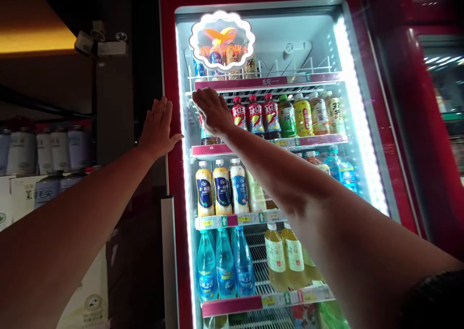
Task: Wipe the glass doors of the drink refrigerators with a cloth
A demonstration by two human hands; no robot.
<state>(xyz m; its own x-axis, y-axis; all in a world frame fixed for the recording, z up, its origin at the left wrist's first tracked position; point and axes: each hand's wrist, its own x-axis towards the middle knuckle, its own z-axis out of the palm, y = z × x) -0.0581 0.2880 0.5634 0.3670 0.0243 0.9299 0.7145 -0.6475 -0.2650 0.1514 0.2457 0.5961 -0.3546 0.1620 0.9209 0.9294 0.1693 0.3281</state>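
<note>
A tall drinks fridge with a red door frame stands lit in front of me. My left hand lies against the left edge of that frame, fingers stretched upward and thumb pointing right. My right hand reaches out flat before the glass, its fingers straight and pointing up-left; whether the palm touches the pane I cannot tell. Behind it are red-capped bottles, partly covered by the hand. My right forearm hides part of the shelf with the yellow-and-blue bottles. Neither hand holds anything.
Lower in the fridge stand blue bottles and pale yellow bottles. A glowing scalloped sign is at the door's top left. White canisters sit on the left. Another red fridge adjoins on the right.
</note>
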